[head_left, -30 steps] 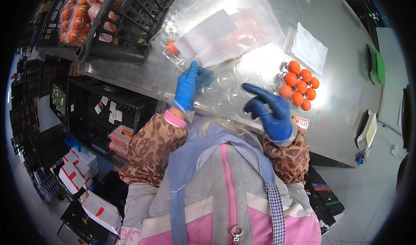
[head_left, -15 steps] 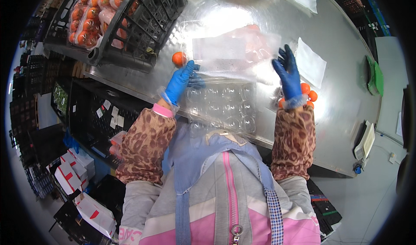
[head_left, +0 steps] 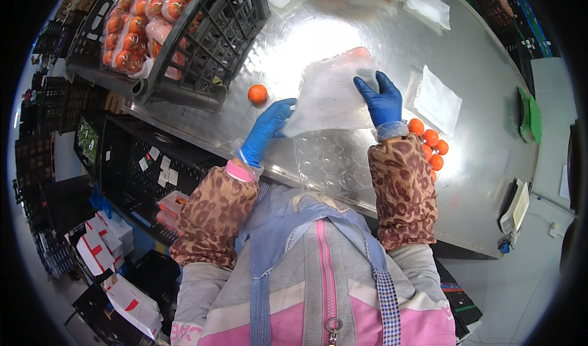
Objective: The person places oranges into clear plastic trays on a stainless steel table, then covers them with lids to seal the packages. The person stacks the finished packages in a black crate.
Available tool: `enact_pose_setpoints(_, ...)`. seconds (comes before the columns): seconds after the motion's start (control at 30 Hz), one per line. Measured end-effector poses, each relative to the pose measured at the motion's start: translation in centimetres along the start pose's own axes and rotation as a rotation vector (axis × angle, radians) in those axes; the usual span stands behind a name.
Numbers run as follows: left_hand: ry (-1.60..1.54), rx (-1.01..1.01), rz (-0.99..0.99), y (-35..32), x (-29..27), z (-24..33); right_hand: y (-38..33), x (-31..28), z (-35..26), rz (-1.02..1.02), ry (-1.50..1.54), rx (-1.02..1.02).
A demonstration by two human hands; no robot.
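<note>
Steel bench (head_left: 484, 138): left hand (head_left: 263, 133) and right hand (head_left: 384, 104) pinch whitish sheet (head_left: 331, 101). Loose orange fruit (head_left: 257, 94) could roll if left hand bumps it.

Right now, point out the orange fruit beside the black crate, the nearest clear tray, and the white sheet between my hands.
Orange fruit (head_left: 257, 94): head view, middle of its skin.
Clear tray (head_left: 331, 159): head view, its moulded cups.
White sheet (head_left: 329, 101): head view, middle.
</note>
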State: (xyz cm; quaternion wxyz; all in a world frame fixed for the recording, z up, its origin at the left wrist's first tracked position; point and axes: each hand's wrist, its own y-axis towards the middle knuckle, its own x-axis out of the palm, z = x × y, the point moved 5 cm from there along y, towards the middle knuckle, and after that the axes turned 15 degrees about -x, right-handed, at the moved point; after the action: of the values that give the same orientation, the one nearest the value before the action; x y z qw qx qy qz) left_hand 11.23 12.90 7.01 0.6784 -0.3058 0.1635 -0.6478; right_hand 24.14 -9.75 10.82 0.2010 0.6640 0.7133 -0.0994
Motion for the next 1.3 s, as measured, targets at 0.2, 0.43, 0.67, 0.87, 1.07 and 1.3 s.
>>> enact_pose_setpoints(0.2,-0.214,-0.216,-0.017,1.0,0.9,-1.6,0.0,1.1,0.6,-0.076,0.045,0.105)
enact_pose_setpoints(0.43,-0.105,-0.147,0.002,2.9,2.5,-1.9,0.1,1.3,1.8,-0.092,-0.046,0.070)
enact_pose_setpoints(0.67,0.214,-0.048,0.253,3.9,3.9,-3.5,-0.5,1.9,1.4,-0.011,-0.159,-0.123)
enact_pose_setpoints(0.87,-0.179,0.023,0.312,3.0,-0.7,-2.6,-2.0,-2.9,3.1,0.432,0.312,-0.351)
enact_pose_setpoints(1.07,-0.352,0.038,0.238,1.3,-7.2,-2.1,-3.7,-3.6,13.7,0.459,0.151,0.138)
enact_pose_setpoints(1.3,-0.398,0.126,0.143,-1.0,-10.6,-2.7,-2.9,-7.7,18.9,0.582,0.113,0.159)
